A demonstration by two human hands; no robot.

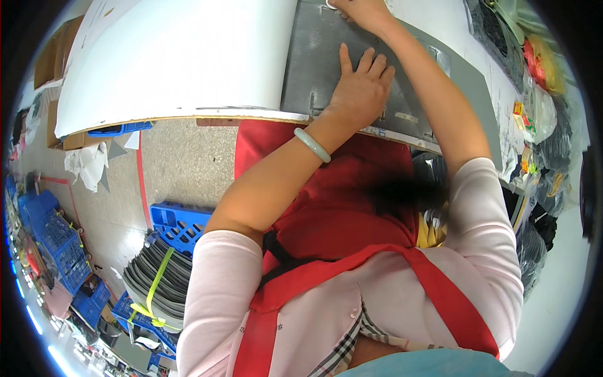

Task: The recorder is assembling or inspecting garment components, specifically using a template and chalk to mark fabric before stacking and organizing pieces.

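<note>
My left hand lies with its fingers spread on a dark grey, scuffed panel on the worktable. A pale bangle circles that wrist. Farther off, near the panel's far end, my right hand is closed in a pinch. A small white thing shows at its fingertips, partly cut off by the upper edge, so I cannot make out its kind. Under the panel's right side a lighter grey sheet sticks out.
A large white surface covers the table's left side. Plastic bags and small packets line the right. Below left are a bundle of dark sheets tied with yellow-green strap, a blue crate, and more blue crates farther off.
</note>
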